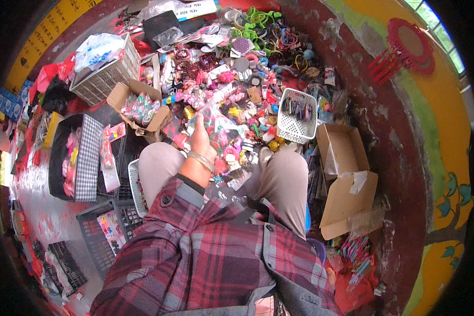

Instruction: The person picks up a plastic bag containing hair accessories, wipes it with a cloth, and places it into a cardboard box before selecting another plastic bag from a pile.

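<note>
My left hand (201,143), with a bracelet at the wrist, reaches out between my knees over a heap of small colourful trinkets (237,113). Its fingers are closed on a clear plastic bag (214,117) with small coloured pieces in it; part of the bag blends into the heap. Only a sliver of my right hand (330,276) shows past the sleeve at the lower right, near a bunch of thin coloured sticks (357,258). The fingers of that hand are hidden.
A white basket (296,136) holds dark strands by my right knee. Open cardboard boxes (347,205) stand along the right wall. At left are a small carton (160,117), a grey crate (92,87), a checked bin (88,158) and black trays (92,237). Headbands (260,21) lie at the far side.
</note>
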`<action>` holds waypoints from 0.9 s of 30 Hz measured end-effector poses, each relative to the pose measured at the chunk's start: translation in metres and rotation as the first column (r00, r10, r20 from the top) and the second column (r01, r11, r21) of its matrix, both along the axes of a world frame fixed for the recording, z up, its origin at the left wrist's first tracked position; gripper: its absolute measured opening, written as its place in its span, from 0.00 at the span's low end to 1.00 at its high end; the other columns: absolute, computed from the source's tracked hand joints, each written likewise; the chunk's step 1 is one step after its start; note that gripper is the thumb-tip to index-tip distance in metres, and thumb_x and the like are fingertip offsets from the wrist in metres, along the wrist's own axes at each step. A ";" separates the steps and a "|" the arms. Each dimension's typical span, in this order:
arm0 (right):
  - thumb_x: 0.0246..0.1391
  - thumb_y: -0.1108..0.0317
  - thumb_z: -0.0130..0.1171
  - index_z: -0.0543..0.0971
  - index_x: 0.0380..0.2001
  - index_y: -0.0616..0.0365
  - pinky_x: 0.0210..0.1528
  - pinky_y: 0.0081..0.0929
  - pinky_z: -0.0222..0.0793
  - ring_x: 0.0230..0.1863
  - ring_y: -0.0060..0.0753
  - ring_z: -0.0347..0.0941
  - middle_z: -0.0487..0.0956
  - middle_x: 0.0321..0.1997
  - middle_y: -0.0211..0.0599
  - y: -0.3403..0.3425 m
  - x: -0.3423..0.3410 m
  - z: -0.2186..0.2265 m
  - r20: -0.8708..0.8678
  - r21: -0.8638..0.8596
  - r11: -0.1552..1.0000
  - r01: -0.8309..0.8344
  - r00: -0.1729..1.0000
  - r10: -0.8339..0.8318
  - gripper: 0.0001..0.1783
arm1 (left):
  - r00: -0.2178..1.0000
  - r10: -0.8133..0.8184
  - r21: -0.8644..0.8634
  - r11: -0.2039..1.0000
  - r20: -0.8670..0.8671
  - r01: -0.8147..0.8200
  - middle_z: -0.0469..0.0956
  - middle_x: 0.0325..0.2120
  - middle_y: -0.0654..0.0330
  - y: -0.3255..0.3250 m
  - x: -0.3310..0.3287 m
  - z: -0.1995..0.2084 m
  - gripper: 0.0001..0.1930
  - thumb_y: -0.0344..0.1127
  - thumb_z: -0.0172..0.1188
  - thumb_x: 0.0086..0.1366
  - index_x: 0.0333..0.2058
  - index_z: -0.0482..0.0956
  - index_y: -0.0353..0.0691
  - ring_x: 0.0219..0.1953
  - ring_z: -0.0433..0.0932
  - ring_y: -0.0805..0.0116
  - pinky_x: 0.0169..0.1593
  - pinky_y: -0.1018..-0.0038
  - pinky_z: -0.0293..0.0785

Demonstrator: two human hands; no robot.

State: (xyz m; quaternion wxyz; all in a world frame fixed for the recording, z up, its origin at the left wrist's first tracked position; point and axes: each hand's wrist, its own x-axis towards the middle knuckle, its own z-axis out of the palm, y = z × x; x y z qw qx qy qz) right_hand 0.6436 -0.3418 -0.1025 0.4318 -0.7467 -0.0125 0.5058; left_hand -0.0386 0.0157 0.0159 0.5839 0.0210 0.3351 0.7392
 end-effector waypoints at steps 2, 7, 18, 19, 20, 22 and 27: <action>0.49 0.65 0.51 0.67 0.20 0.55 0.11 0.31 0.58 0.12 0.33 0.64 0.68 0.15 0.36 -0.002 0.007 0.009 0.071 -0.105 0.993 -0.044 0.996 0.052 0.09 | 1.000 0.018 0.041 0.999 0.020 -0.019 0.76 0.42 0.55 -0.006 -0.001 0.027 0.26 0.54 0.38 0.67 0.50 0.69 0.39 0.43 0.77 0.57 0.47 0.58 0.74; 0.52 0.44 0.53 0.65 0.15 0.53 0.09 0.30 0.53 0.06 0.33 0.56 0.61 0.08 0.33 0.003 0.006 -0.001 0.201 -0.250 0.960 0.124 0.977 -0.074 0.25 | 0.971 0.227 0.022 0.974 -0.080 -0.225 0.75 0.42 0.58 -0.012 -0.017 0.068 0.24 0.53 0.46 0.64 0.48 0.70 0.38 0.43 0.76 0.61 0.48 0.62 0.73; 0.49 0.51 0.54 0.63 0.12 0.52 0.10 0.34 0.53 0.08 0.36 0.58 0.62 0.09 0.34 0.001 0.036 -0.043 0.349 -0.205 0.969 0.136 0.935 -0.057 0.22 | 0.940 0.335 -0.030 0.941 -0.067 -0.338 0.75 0.44 0.59 -0.018 -0.028 0.066 0.23 0.51 0.50 0.63 0.48 0.70 0.39 0.44 0.75 0.62 0.48 0.64 0.72; 0.49 0.53 0.54 0.63 0.12 0.52 0.10 0.34 0.53 0.08 0.36 0.58 0.62 0.09 0.35 0.003 0.031 -0.046 0.352 -0.198 0.972 0.122 0.935 -0.046 0.22 | 0.940 0.334 -0.031 0.941 -0.076 -0.337 0.75 0.44 0.59 -0.018 -0.029 0.066 0.23 0.51 0.50 0.63 0.48 0.70 0.39 0.44 0.75 0.62 0.48 0.64 0.73; 0.48 0.55 0.54 0.63 0.12 0.52 0.10 0.34 0.54 0.08 0.36 0.59 0.63 0.10 0.35 0.005 0.027 -0.047 0.326 -0.228 0.966 0.124 0.944 -0.045 0.20 | 0.940 0.331 -0.032 0.942 -0.085 -0.335 0.75 0.43 0.58 -0.016 -0.029 0.066 0.23 0.51 0.50 0.63 0.48 0.71 0.39 0.44 0.75 0.62 0.48 0.64 0.73; 0.46 0.59 0.54 0.63 0.12 0.53 0.11 0.34 0.54 0.09 0.35 0.60 0.63 0.10 0.35 0.008 0.017 -0.047 0.272 -0.287 0.949 0.130 0.961 -0.049 0.17 | 0.942 0.321 -0.024 0.946 -0.100 -0.324 0.75 0.43 0.59 -0.014 -0.028 0.069 0.23 0.51 0.50 0.63 0.48 0.71 0.39 0.44 0.75 0.62 0.48 0.64 0.73; 0.46 0.60 0.55 0.64 0.13 0.53 0.12 0.32 0.55 0.11 0.33 0.62 0.64 0.12 0.34 -0.004 0.049 -0.059 0.371 -0.231 0.968 0.092 0.929 0.000 0.16 | 0.948 0.313 -0.043 0.948 -0.057 -0.315 0.75 0.43 0.59 -0.018 -0.032 0.060 0.23 0.52 0.49 0.63 0.48 0.71 0.40 0.44 0.75 0.62 0.48 0.63 0.73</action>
